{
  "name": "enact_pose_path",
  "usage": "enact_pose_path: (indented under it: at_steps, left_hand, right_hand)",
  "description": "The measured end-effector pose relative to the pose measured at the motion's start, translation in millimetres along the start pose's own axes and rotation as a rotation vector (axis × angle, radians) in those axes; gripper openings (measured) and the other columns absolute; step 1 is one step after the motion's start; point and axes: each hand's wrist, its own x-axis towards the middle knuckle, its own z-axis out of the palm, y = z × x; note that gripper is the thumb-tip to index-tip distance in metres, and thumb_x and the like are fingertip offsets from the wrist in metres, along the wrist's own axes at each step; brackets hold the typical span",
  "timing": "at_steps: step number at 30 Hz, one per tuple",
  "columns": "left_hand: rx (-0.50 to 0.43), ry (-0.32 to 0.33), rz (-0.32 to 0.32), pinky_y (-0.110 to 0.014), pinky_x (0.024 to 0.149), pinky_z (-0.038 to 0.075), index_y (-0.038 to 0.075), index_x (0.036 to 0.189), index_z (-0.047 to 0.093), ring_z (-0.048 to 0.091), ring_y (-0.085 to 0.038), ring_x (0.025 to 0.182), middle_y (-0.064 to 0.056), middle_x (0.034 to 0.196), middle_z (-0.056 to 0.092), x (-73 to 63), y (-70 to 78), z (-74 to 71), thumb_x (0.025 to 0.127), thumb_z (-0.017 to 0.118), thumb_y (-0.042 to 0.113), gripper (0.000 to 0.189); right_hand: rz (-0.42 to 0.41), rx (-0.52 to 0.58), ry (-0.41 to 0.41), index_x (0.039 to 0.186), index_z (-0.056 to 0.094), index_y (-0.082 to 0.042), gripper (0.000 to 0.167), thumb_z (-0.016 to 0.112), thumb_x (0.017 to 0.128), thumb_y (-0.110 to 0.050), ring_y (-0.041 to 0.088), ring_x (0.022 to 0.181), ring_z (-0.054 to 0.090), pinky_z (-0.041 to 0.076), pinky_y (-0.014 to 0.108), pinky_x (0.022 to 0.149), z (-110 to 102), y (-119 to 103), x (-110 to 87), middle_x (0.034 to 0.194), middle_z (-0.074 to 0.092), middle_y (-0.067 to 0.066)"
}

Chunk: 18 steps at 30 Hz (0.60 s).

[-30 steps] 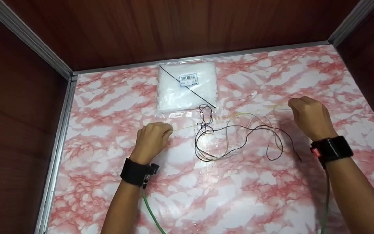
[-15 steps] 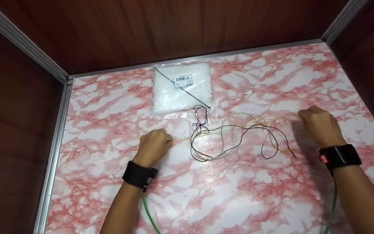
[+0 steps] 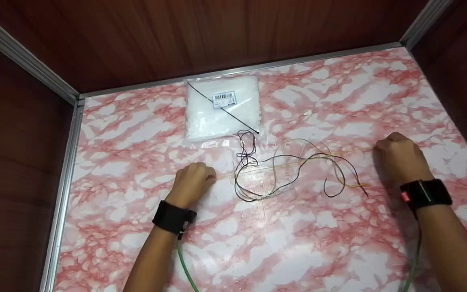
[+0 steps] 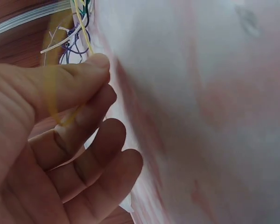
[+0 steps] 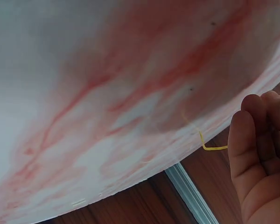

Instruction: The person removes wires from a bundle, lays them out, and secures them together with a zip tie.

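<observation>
A thin yellow wire [image 3: 282,165] runs nearly straight between my two hands, crossing over a loose tangle of dark wires [image 3: 253,199]. My left hand [image 3: 193,179] pinches one end of it between thumb and forefinger; a loose yellow loop [image 4: 60,122] hangs by those fingers in the left wrist view. At the other end, my right hand [image 3: 404,157] grips the same wire, and a short bent yellow tail [image 5: 213,148] sticks out past the fingers in the right wrist view. A pale wire [image 3: 275,162] lies among the dark ones.
Behind the wires lies a clear bag [image 3: 205,121] with white contents and a barcode label [image 3: 224,99]. A thin black cable tie [image 3: 235,116] rests across it. Dark wood-look panels [image 3: 225,36] with metal edging enclose the marbled table [image 3: 144,259].
My right hand has moved outward and toward me, and my left hand slightly toward me. The yellow wire between them has straightened across the tangle.
</observation>
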Motion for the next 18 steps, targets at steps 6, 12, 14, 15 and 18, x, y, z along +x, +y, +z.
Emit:
enact_pose_path:
  at_steps: [6,12,14,15,18]
  left_hand:
    - [0.022,0.016,-0.005,-0.039,0.053,0.046,0.021,0.072,0.069,0.056,-0.018,0.066,0.004,0.068,0.052,2.0,-0.7,3.6,0.085,0.072,0.016,0.014]
    - [0.065,0.044,0.006,-0.038,0.049,0.044,0.019,0.064,0.064,0.054,-0.018,0.063,0.003,0.065,0.048,4.8,0.2,4.9,0.082,0.068,0.009,0.021]
    - [0.073,0.061,0.015,-0.038,0.048,0.043,0.019,0.062,0.063,0.053,-0.019,0.062,0.003,0.064,0.047,5.1,0.7,5.4,0.081,0.067,0.007,0.022]
    - [0.075,0.068,0.018,-0.038,0.047,0.043,0.019,0.062,0.062,0.052,-0.019,0.061,0.003,0.063,0.046,5.1,1.0,5.6,0.080,0.066,0.007,0.022]
    - [0.079,0.081,0.021,-0.038,0.047,0.043,0.017,0.062,0.063,0.051,-0.020,0.060,0.003,0.063,0.045,5.0,2.1,6.0,0.080,0.067,0.006,0.022]
  right_hand:
    - [0.026,-0.005,-0.029,0.073,0.065,0.000,0.010,0.060,0.082,0.000,0.033,0.065,0.054,0.047,0.053,0.048,1.1,-0.2,-0.2,0.076,0.051,0.015]
    - [0.007,-0.051,-0.103,0.075,0.063,0.001,0.007,0.060,0.080,-0.003,0.033,0.066,0.054,0.049,0.053,0.047,3.5,-2.7,0.7,0.076,0.051,0.015]
    - [0.014,-0.055,-0.117,0.076,0.063,0.001,0.006,0.061,0.079,-0.004,0.034,0.066,0.054,0.049,0.054,0.048,3.0,-3.4,0.5,0.078,0.051,0.015]
    - [0.020,-0.054,-0.122,0.077,0.063,0.000,0.006,0.061,0.079,-0.005,0.034,0.065,0.055,0.048,0.054,0.048,2.6,-4.0,0.5,0.080,0.051,0.015]
    - [0.023,-0.047,-0.127,0.078,0.063,0.000,0.007,0.061,0.080,-0.007,0.036,0.064,0.055,0.048,0.055,0.049,1.4,-5.5,0.9,0.083,0.050,0.015]
